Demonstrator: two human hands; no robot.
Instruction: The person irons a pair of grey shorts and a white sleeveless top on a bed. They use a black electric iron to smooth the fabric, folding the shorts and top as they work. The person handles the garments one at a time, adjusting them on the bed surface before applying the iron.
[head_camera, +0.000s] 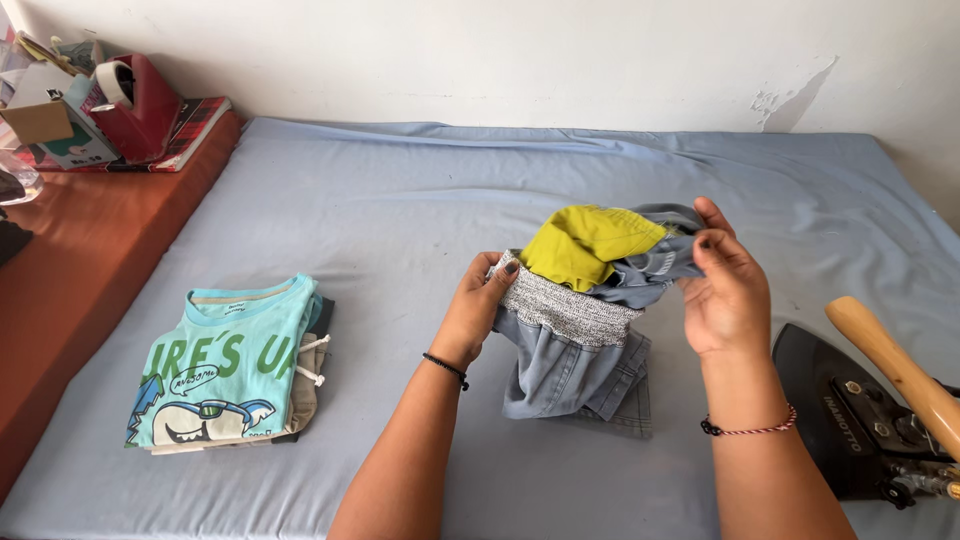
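Two hands on one garment: grey-blue pants (572, 368) with a speckled grey waistband (565, 308) and a yellow-green lining (583, 243) turned out at the top.

Left hand (478, 310) grips the waistband at its left end, fingers (507, 268) curled and pinching the knit edge. Right hand (725, 290) holds the bunched grey fabric at the upper right, fingers (712, 243) pressed together on a fold, thumb on top.

Pants are lifted at the waist end, roughly mid-surface on the blue sheet (400, 210), slightly right of centre. Leg end hangs down and rests on the sheet toward the person. So the long axis runs roughly vertical, waist up, legs down. Waistband spans left-right between the hands; both equally close, each already in contact.

Well apart to the left: a folded stack (235, 365), turquoise printed T-shirt on top. Near the right forearm, not touching: a black flat iron (850, 415) with a wooden handle (895, 370). Far left: an orange-brown table (90, 250) with a red tape dispenser (135, 100) and boxes.
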